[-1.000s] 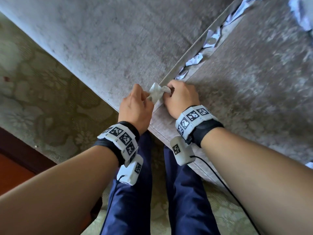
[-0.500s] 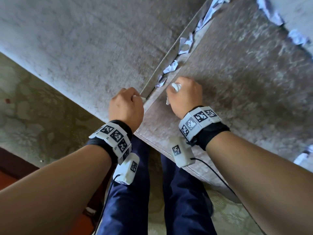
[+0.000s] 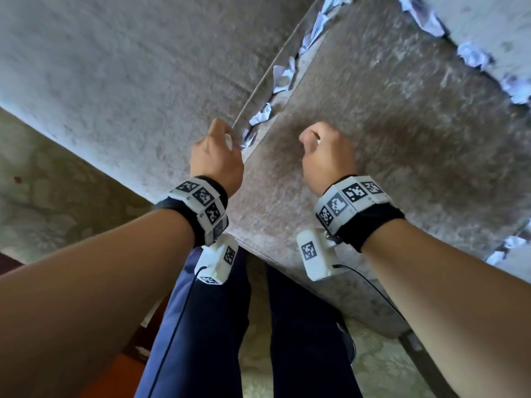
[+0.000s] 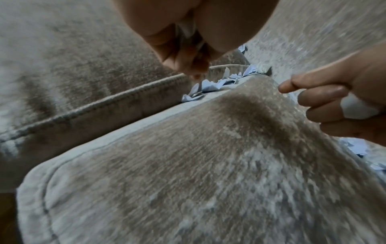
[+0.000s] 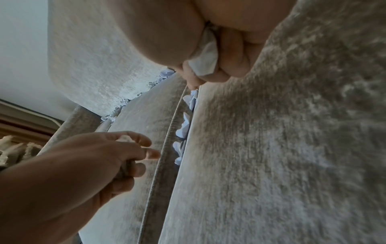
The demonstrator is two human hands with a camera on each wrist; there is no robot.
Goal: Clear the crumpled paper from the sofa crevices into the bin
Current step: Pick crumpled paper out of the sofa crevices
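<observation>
Left hand (image 3: pixel 216 162): wad of paper (image 4: pixel 188 35) mostly buried between curled fingers; only a pale sliver shows, shape not readable. Right hand (image 3: pixel 327 156): white paper ball (image 5: pixel 205 61) largely enclosed, one corner exposed. Paper scraps in crevice (image 3: pixel 283 77): row runs off the top edge of the head view; count unclear. Seat cushion (image 4: pixel 188 165) blurred in both wrist views. Round object among the scraps, possibly a coin, too small to tell.

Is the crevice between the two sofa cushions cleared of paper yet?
No. Crumpled paper scraps still sit wedged along the crevice, ahead of the left hand.
</observation>
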